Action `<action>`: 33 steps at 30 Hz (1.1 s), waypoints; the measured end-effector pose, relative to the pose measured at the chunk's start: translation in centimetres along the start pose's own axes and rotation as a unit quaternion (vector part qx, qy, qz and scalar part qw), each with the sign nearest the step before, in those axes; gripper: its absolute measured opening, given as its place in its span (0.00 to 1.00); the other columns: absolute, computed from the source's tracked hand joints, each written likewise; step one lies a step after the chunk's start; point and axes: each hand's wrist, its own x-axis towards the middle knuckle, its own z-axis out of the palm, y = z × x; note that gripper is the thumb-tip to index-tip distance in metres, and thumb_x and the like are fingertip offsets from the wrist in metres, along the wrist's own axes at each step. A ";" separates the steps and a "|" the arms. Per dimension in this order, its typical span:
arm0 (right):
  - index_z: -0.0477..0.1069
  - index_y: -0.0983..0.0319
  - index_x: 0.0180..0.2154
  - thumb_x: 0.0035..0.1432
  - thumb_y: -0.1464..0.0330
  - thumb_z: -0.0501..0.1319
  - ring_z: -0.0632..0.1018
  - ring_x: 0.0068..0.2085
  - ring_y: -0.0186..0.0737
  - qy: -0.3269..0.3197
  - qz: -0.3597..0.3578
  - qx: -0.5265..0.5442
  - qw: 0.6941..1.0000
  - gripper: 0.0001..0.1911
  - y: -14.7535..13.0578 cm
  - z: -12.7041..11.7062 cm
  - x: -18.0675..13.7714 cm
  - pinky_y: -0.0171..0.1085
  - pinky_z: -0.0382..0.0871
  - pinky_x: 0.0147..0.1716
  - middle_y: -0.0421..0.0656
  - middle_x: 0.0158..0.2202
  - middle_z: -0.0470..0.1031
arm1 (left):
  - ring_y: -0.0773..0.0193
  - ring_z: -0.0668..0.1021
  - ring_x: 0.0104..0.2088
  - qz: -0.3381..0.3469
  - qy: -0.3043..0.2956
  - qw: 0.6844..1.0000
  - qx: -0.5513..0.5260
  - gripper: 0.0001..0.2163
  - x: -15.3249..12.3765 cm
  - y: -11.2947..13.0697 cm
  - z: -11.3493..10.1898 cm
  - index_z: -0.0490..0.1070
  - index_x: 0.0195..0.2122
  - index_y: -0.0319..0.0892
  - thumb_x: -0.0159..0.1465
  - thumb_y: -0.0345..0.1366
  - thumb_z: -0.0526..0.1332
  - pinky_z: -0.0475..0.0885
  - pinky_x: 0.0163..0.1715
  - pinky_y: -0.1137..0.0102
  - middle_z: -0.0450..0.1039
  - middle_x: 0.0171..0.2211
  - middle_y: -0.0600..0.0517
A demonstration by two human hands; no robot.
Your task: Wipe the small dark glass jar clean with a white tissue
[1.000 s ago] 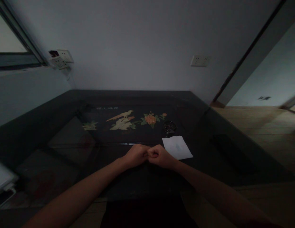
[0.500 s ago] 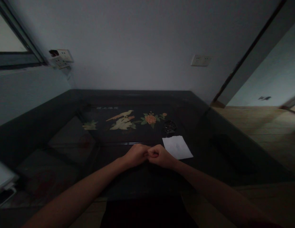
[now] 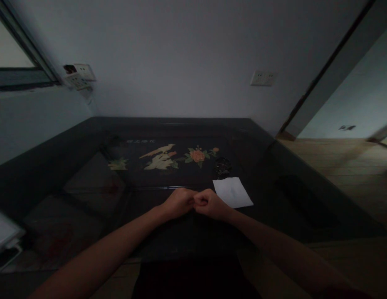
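My left hand (image 3: pixel 180 202) and my right hand (image 3: pixel 213 205) rest side by side on the dark glossy table near its front edge. Both are curled into loose fists, and their knuckles and fingertips meet in the middle. Nothing shows in either hand, though the inner sides of the fingers are hidden. A white sheet of paper (image 3: pixel 233 192) lies flat just right of my right hand, with a faint mark on it. Behind the paper is a small dark, shiny object (image 3: pixel 223 166), perhaps a watch, too dim to make out.
The table (image 3: pixel 168 249) has an inlaid bird (image 3: pixel 160 153) and flower (image 3: pixel 197 156) picture. A dark, long object (image 3: pixel 305 201) lies on the right side. A white device (image 3: pixel 6 232) stands at the left edge. Sockets (image 3: pixel 263 78) are on the wall behind.
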 end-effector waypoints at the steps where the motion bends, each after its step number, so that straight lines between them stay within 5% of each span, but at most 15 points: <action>1: 0.44 0.58 0.16 0.41 0.75 0.55 0.51 0.21 0.27 0.000 -0.002 -0.002 1.000 0.17 0.0 0.0 0.0 0.33 0.45 0.23 0.30 0.16 0.45 | 0.66 0.75 0.27 -0.003 -0.001 1.000 0.004 0.07 0.0 0.0 0.0 0.72 0.26 0.40 0.57 0.26 0.56 0.61 0.27 0.75 0.75 0.25 0.52; 33: 0.43 0.58 0.17 0.41 0.74 0.54 0.50 0.22 0.28 0.003 -0.010 -0.022 1.000 0.17 0.1 -0.1 -0.1 0.33 0.45 0.23 0.31 0.17 0.45 | 0.66 0.75 0.27 0.015 0.004 1.000 0.010 0.06 0.1 -0.2 0.0 0.71 0.25 0.39 0.58 0.27 0.57 0.58 0.26 0.75 0.74 0.25 0.52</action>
